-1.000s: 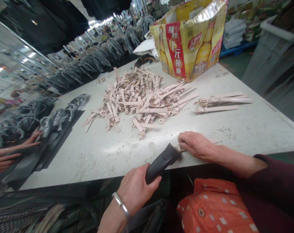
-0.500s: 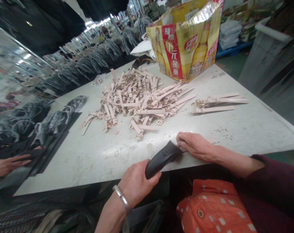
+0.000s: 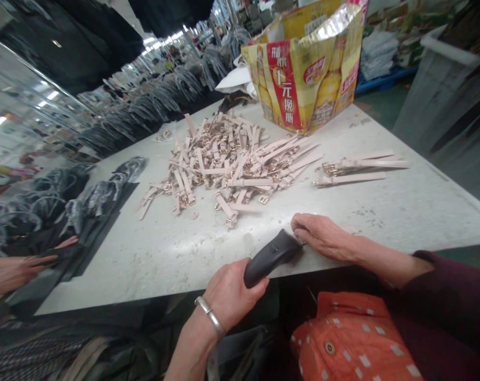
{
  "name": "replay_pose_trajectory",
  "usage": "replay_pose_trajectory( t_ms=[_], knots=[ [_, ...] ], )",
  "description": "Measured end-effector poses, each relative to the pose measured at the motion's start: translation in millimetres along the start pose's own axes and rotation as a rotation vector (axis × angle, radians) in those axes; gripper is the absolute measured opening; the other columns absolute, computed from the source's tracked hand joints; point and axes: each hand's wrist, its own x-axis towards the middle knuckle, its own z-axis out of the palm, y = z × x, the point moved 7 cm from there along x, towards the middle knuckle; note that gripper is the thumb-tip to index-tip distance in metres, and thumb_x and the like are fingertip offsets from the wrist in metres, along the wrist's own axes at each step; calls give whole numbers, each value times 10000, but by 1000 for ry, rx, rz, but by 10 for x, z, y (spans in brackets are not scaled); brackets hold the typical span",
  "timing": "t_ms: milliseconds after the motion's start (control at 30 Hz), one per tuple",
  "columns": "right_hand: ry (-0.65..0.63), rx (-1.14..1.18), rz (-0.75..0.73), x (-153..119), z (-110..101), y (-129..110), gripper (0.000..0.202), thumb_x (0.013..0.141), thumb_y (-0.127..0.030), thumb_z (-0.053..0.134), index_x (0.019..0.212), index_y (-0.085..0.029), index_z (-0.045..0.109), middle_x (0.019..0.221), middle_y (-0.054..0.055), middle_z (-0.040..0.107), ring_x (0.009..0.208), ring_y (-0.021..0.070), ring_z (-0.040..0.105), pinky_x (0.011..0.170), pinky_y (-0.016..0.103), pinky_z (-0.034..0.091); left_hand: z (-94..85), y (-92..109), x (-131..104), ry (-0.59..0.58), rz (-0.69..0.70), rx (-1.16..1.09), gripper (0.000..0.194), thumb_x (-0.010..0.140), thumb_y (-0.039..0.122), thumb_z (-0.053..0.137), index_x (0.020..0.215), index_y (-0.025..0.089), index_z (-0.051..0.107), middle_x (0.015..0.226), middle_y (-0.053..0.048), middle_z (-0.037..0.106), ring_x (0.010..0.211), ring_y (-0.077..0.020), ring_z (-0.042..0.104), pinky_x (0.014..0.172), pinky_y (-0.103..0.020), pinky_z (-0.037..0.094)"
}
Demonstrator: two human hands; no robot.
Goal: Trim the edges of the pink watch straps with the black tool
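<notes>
My left hand (image 3: 234, 293), with a silver bracelet at the wrist, is wrapped round the handle of a black electric clipper (image 3: 269, 259), its head pointing up and right over the table's front edge. Right at that head, the fingers of my right hand (image 3: 317, 233) are pinched together on a pale strap, mostly hidden by the hand. Beyond them lies a heap of pale pink buckle straps (image 3: 224, 159) with gold buckles. Farther right, several buckle straps (image 3: 359, 164) lie in a small separate group.
A yellow beer carton (image 3: 303, 79) stands at the back of the white table (image 3: 176, 248). On the left are black pieces with plastic-wrapped handles (image 3: 93, 196) and another person's hands (image 3: 18, 275). A grey bin (image 3: 434, 90) stands beyond the right edge.
The view has shifted slightly, so most things appear a little farther right. The pale strap end behind my right hand hardly shows now. The other person's hands at left have come farther into view.
</notes>
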Motion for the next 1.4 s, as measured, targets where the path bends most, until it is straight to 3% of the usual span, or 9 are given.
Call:
replay_pose_trajectory(
  t_ms=[100,300,500,700,900,1133,1267,1400],
  knots=[
    [6,36,16,-10,-10,10,73,792,-143,434,831,-193,470,732,-5,510,668,131,462,633,244,340,31,-38,10,22,-8,-69,296,761,465,497,766,188,602,623,0,615,560,-126,549,516,-207,326],
    [37,64,-33,-34,2,16,318,605,-30,439,881,-184,478,816,10,564,740,136,520,698,242,390,30,-197,-102,24,-63,-59,291,766,459,492,812,190,594,622,4,603,557,-128,540,529,-212,334],
    [32,23,-48,-28,32,39,365,575,-42,445,908,-184,493,837,16,587,747,153,531,694,260,403,71,-240,-98,9,-72,-4,346,755,500,485,839,183,597,648,-7,595,568,-132,522,530,-216,330],
    [39,43,-76,-32,23,41,418,573,-42,443,967,-166,506,909,43,605,814,165,555,764,276,433,47,-190,14,79,-76,-60,298,758,471,494,778,188,585,630,0,591,554,-124,528,526,-212,323],
    [23,53,-58,-41,40,53,491,580,-51,454,1054,-167,508,925,37,627,824,168,567,788,287,438,13,-306,-100,102,-108,-140,339,776,497,480,805,180,594,624,6,607,554,-127,549,538,-206,351],
    [58,17,-75,-20,44,52,401,593,-61,504,976,-168,552,905,40,607,816,172,550,760,283,431,103,-178,-21,109,-66,-104,290,767,453,509,769,176,597,642,-5,610,585,-128,551,542,-203,346],
    [72,-20,-85,-27,54,11,380,658,-95,566,1029,-178,562,931,48,601,852,181,541,775,293,426,105,-200,76,171,-111,-154,283,786,446,488,810,183,589,617,-2,602,559,-125,559,535,-201,340],
    [43,-75,-136,-61,17,-63,276,777,-110,527,1037,-189,578,922,63,599,892,187,530,783,291,425,132,-245,22,174,-135,-161,276,793,433,473,799,180,584,621,-10,605,551,-129,568,527,-203,348]
  ],
)
